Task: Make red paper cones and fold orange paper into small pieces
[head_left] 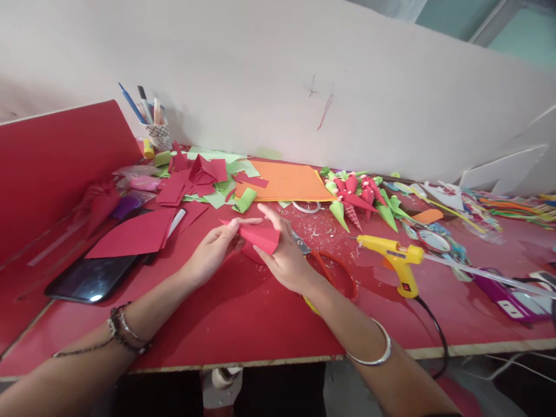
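Both my hands meet over the middle of the red table [243,324] and hold a red paper piece [256,236] that is partly rolled into a cone. My left hand [214,250] pinches its pointed left end. My right hand [284,255] wraps the wider right side, thumb on top. Red-handled scissors [330,267] lie just right of my right hand. A yellow glue gun [397,259] stands further right, its black cord running off the front edge.
A dark phone [89,279] lies at the left under a red sheet [134,234]. Red and green scraps [197,179], orange paper [284,182] and a pen cup [157,136] sit at the back. Finished red and green cones [360,200] lie right of centre. Clutter fills the far right.
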{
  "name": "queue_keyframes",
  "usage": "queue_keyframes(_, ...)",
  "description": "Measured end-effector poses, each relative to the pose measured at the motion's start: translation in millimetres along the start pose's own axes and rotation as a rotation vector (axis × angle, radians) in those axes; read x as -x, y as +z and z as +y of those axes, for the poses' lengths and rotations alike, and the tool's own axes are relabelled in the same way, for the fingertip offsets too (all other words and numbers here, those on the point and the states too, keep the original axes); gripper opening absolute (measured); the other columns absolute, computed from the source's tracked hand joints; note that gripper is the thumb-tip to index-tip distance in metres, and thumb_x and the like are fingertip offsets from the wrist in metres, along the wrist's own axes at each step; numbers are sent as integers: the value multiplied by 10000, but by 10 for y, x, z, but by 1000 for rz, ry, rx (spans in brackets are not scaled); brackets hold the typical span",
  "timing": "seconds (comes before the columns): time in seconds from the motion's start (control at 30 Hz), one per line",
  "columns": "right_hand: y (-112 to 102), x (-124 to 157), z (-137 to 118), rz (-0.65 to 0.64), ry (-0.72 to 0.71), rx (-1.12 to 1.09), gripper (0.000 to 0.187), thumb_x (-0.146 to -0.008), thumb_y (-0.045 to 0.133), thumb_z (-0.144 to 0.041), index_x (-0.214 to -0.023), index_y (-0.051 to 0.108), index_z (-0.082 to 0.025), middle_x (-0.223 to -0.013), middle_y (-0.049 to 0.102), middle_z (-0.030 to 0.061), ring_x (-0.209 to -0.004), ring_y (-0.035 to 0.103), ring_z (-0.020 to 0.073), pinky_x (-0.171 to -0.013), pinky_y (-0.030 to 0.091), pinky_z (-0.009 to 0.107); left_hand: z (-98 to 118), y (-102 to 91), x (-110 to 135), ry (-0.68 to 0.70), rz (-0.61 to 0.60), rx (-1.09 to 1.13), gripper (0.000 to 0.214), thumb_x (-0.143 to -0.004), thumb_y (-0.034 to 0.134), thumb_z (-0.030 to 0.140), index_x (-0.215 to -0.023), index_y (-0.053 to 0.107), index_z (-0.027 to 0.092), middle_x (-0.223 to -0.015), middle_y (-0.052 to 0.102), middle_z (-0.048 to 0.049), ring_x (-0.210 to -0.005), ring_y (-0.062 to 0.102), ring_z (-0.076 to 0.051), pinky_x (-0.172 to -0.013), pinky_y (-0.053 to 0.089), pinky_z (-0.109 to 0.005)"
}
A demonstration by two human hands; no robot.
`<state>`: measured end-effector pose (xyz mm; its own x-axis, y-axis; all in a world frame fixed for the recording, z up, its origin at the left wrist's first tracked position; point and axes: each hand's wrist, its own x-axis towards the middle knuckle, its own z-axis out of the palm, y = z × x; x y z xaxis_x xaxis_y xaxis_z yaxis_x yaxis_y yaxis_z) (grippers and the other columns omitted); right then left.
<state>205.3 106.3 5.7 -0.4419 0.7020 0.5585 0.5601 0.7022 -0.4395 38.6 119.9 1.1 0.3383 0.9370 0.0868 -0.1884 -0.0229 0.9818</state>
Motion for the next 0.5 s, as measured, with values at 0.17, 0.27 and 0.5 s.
queue_keyframes(0.17,-4,-9,-2,-10,10,6,569,-881,391,-257,-1369,100,-297,-1372,278,73,-1239,302,247,-983,372,458,-2,-11,9,-27,-2,-7,401,-827,432,451,-1033,639,176,-635,488,-7,-621,432,-130,-672,399,-263)
queue_keyframes(0.27,-11,-13,-20,-19,23,2,576,-876,396,-255,-1368,99,-300,-1372,295,61,-1229,316,242,-987,358,472,9,-8,17,-28,-33,-39,393,-805,473,458,-995,652,164,-690,549,-25,-627,445,-129,-661,404,-254)
queue_keyframes(0.5,-84,-35,-106,-102,52,-75,450,-785,531,-382,-1200,435,-238,-1396,215,71,-1229,301,268,-998,338,469,100,15,21,-30,-25,-73,356,-789,517,435,-985,649,169,-878,622,-53,-682,525,-141,-697,441,-264)
